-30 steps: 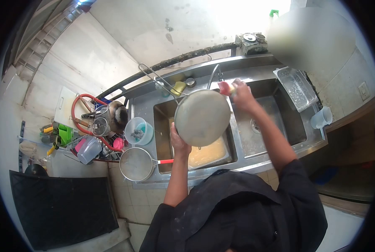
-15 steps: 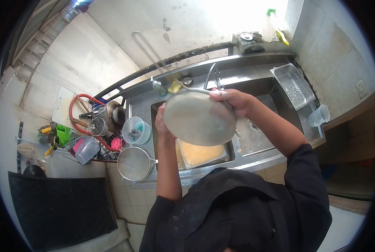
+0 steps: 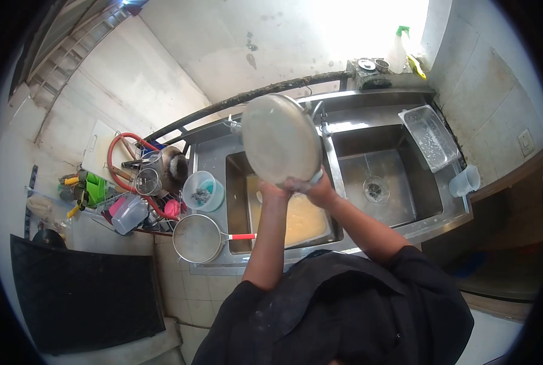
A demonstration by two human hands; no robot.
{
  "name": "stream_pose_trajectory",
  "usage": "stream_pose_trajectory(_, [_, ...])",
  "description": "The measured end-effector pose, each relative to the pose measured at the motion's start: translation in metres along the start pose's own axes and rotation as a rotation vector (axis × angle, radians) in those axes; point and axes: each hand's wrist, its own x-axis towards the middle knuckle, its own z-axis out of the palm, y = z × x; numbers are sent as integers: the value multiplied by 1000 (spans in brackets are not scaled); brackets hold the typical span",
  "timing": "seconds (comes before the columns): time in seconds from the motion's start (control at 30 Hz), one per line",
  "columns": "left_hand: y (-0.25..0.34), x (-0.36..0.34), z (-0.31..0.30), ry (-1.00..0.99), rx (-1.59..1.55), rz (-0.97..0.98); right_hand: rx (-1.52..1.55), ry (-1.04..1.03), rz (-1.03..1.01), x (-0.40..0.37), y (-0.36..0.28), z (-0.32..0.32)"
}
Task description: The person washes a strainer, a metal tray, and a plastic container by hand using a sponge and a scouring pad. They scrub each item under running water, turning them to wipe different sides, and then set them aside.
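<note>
A large round, pale grey strainer (image 3: 277,140) is held up over the left sink basin, its domed side turned toward me. My left hand (image 3: 274,190) grips it at the lower edge. Close beside, my right hand (image 3: 313,187) is also closed at that edge, with some whitish suds on the fingers. The strainer hides most of both hands' fingers. Below them, a rectangular pan (image 3: 329,236) of cloudy yellowish liquid sits in the left basin. A second strainer (image 3: 197,238) with a red handle lies on the counter left of my left forearm.
A clear tub (image 3: 189,193) holding a scouring pad stands left of the basin. The right basin (image 3: 399,201) has a drain strainer. A metal pan (image 3: 428,137) and a plastic jug (image 3: 464,181) stand at the right. A faucet (image 3: 325,126) rises behind; a crowded dish rack (image 3: 156,213) is left.
The strainer has tilted more upright and shifted slightly up and left. My right hand has come from its upper right edge down to the bottom, next to my left hand.
</note>
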Motion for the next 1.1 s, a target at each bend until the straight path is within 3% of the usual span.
stream_pose_trajectory(0.03, [-6,-3,-1,-3,-3,5,-152,111,43,2,-14,8])
stream_pose_trajectory(0.07, [-11,-7,-1,-35,18,19,-18,158,61,5,-27,8])
stream_pose_trajectory(0.13, [-18,-6,-4,-128,183,157,67,198,33,9,-52,-7])
stream_pose_trajectory(0.17, [-6,-3,-14,-127,179,163,85,109,39,9,-81,-11])
stream_pose_trajectory(0.23, [25,1,-34,-36,-30,-130,45,154,97,2,-108,-37])
stream_pose_trajectory(0.27, [22,0,-38,-38,-31,-136,12,190,149,-3,-118,-56])
stream_pose_trajectory(0.33, [10,-3,-43,496,917,640,161,128,121,-2,-134,-78])
stream_pose_trajectory(0.37, [4,-8,-49,493,915,634,319,61,94,-1,-140,-87])
stream_pose_trajectory(0.43, [-5,-16,-58,510,1142,940,334,61,85,-4,-149,-106])
stream_pose_trajectory(0.5, [16,-20,-67,538,1142,917,354,66,75,-11,-154,-112])
stream_pose_trajectory(0.57, [48,-48,-57,245,805,-46,314,148,69,-16,-164,-112])
stream_pose_trajectory(0.6, [30,-66,-38,297,1187,167,312,151,62,-18,-168,-110])
stream_pose_trajectory(0.63, [15,-73,-22,290,1190,165,285,167,63,-19,-172,-107])
stream_pose_trajectory(0.7, [-9,-77,-3,-303,2199,1360,261,185,69,-20,-169,-109])
stream_pose_trajectory(0.73, [-17,-63,-10,-306,2202,1356,228,133,104,-18,-159,-117])
stream_pose_trajectory(0.8, [-31,-23,-29,-529,2236,928,191,90,129,-20,-153,-116])
stream_pose_trajectory(0.83, [-36,-16,-25,-542,2230,927,338,47,179,-20,-152,-108])
stream_pose_trajectory(0.9, [-45,-7,-19,-388,2183,398,478,4,228,-18,-157,-89])
stream_pose_trajectory(0.97, [-64,-5,-27,-425,2191,372,725,95,163,-17,-165,-66])
stream_pose_trajectory(1.03, [-90,-8,-29,-473,2205,336,692,146,-32,-25,-142,-45])
stream_pose_trajectory(1.1, [-117,-19,-26,-702,1858,644,369,666,-197,-27,-79,-32])
